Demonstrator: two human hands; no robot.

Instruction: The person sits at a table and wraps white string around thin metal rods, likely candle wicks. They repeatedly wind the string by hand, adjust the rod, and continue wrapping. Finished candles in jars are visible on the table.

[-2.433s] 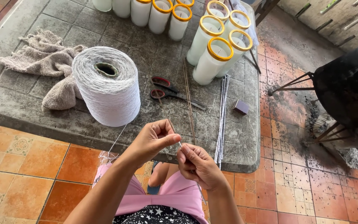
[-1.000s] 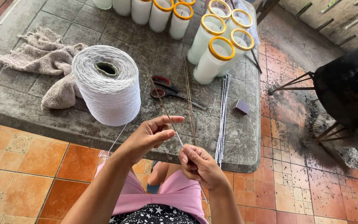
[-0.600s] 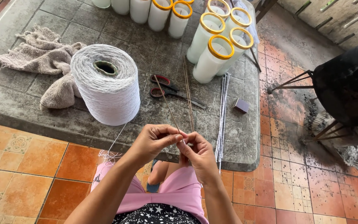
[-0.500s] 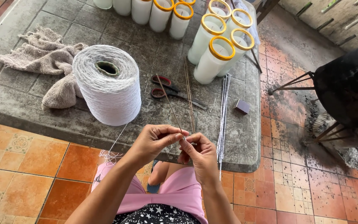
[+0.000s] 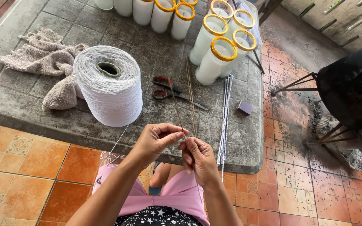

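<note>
**A:** What do my hands have, and where?

**B:** From my remote seat, I see the left hand (image 5: 158, 140) with thumb and forefinger pinched narrow on a thin stick (image 5: 176, 109) that slants up over the stone table (image 5: 17, 113). The right hand (image 5: 198, 159) sits just beside it, fingers curled in a loose fist, tips meeting the left's at the stick. Both hover at the table's near edge, above pink shorts (image 5: 177, 194).

**A:** Count what lies around, left to right.

**B:** One crumpled beige cloth (image 5: 42, 56). One big cone of white string (image 5: 109, 90), a strand trailing down toward my lap. One pair of red-handled scissors (image 5: 172, 90). A few more loose sticks (image 5: 190, 98). A bundle of white wicks (image 5: 225, 113), too fine to count. One small purple box (image 5: 244, 107). Behind, ten white candle jars (image 5: 214, 58), some cut off by the frame, most with yellow rims. Far right, one black pot (image 5: 352, 83) on a metal stand.
</note>
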